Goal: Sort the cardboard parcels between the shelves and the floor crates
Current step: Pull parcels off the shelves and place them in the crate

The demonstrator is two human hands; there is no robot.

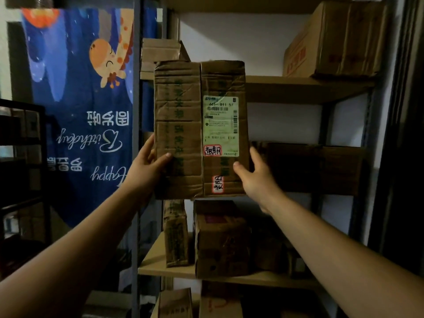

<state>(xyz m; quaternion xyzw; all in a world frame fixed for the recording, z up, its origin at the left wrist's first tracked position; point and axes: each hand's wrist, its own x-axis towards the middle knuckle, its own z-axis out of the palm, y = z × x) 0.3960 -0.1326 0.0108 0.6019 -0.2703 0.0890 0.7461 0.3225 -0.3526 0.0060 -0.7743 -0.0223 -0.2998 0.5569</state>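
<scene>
I hold a worn, flat cardboard parcel (181,125) upright in front of the shelving unit, its face toward me. It carries green print, a pale shipping label and two red-edged stickers with handwriting. My left hand (146,166) grips its lower left edge, thumb across the front. At the lower right edge my right hand (254,175) grips it the same way. The parcel hangs between the upper shelf board (298,88) and the lower shelf board (156,260), covering part of the middle level.
A large box (335,40) sits on the upper shelf at right, a small one (160,53) behind the parcel. Dark boxes (316,168) fill the middle level. Two parcels (220,239) stand on the lower shelf, more below. A blue birthday banner (87,99) hangs left, beside a dark rack (20,168).
</scene>
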